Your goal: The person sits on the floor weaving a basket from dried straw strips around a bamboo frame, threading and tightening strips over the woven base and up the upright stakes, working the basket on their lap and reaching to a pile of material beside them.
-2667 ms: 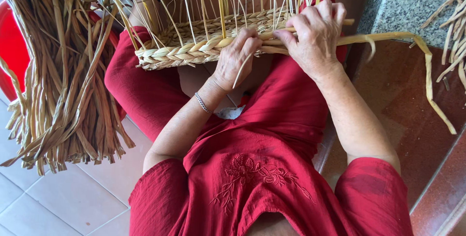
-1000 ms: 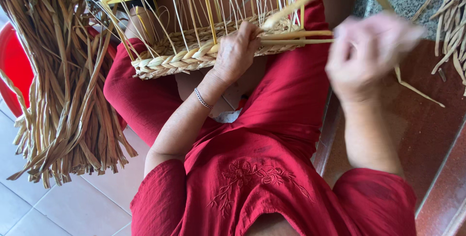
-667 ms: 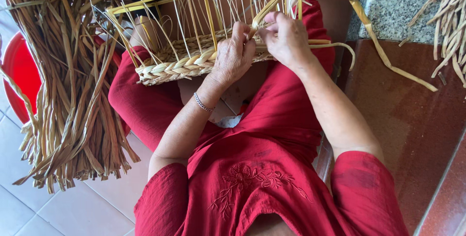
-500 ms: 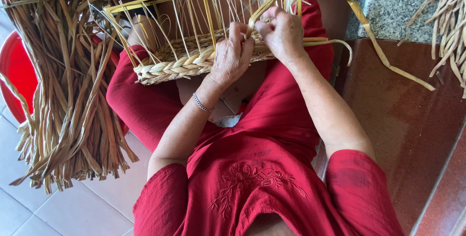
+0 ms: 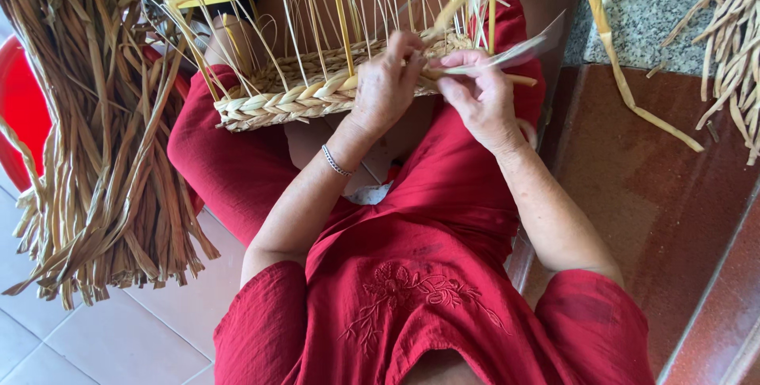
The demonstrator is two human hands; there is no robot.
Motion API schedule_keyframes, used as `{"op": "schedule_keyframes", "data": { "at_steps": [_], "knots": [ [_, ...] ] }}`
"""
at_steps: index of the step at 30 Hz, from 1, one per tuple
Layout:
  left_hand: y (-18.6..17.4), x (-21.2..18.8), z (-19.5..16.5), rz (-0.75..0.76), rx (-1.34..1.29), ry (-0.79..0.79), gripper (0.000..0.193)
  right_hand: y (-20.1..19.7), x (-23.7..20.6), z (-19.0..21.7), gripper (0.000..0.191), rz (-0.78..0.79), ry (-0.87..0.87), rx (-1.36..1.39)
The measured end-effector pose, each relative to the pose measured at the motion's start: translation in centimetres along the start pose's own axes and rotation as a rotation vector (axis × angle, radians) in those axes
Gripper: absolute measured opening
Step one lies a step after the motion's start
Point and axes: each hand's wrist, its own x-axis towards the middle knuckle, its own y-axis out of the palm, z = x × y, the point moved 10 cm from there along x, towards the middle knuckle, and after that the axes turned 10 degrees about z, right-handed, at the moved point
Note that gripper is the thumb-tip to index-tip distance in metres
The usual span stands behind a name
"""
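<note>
The half-made basket (image 5: 317, 92) sits on the person's lap (image 5: 237, 171), on red cloth. Down on the pale tiled floor (image 5: 119, 337) rests a big bundle of dry straw (image 5: 103, 163), beside the legs.

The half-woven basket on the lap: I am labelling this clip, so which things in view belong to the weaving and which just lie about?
In use:
- half-woven basket
- pale strand
- left hand
- right hand

Lying about:
- big bundle of dried strands
- red tub
- second bundle
</note>
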Motion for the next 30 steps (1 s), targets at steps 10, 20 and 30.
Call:
{"op": "schedule_keyframes", "data": {
  "at_steps": [10, 20, 30],
  "knots": [
    [0.5, -0.8, -1.6, -0.080, 0.073, 0.095, 0.019, 0.0, 1.0, 9.2, 0.028, 0.043, -0.389, -0.481],
    [-0.3, -4.5, -4.1, -0.046, 0.211, 0.278, 0.021, 0.4, 2.9, 3.0, 0.031, 0.068, -0.406, -1.314],
    [1.8, -2.9, -1.8, 0.029, 0.302, 0.220, 0.024, 0.2, 1.5, -0.1, 0.032, 0.063, -0.307, -1.367]
  ]
}}
